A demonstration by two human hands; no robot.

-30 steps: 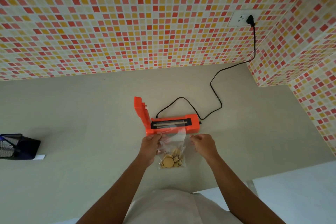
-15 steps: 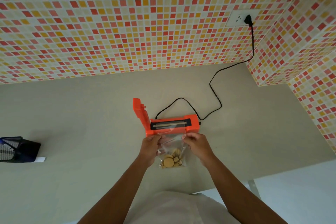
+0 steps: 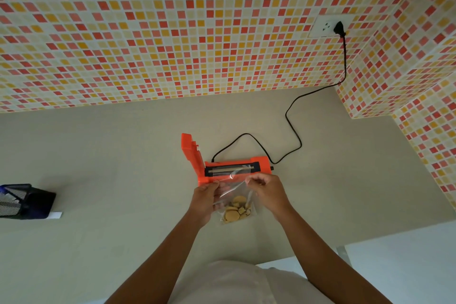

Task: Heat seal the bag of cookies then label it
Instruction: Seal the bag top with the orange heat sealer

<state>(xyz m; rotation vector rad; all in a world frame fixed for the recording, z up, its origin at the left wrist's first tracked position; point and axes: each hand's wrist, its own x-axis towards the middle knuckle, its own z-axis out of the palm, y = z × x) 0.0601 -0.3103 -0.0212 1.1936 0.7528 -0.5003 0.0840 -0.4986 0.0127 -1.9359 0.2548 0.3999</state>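
Both hands are on the clear, crinkly plastic bag, which sits at the front edge of the bright orange plastic heat sealer, its lower half resting on the matte grey-beige table. The left hand pinches the bag's upper left edge. The right hand pinches the upper right corner, fingers curled on the film. Held apart like that, they stretch the mouth flat, and the open top lies across the dark sealing strip, most likely to get a seam free of wrinkles. The round, pale tan cookies are heaped at the bottom, away from the strip, so nothing hard sits under the bar. The sealer's hinged lid stands raised at the left end. A thin black cord loops back to the white wall socket set in glossy mosaic tiles, so power looks ready. Sealing is not yet done, and labelling waits. Off to the left stands a dark mesh holder with a small white slip just beside it. Whether that slip is the label cannot be told.
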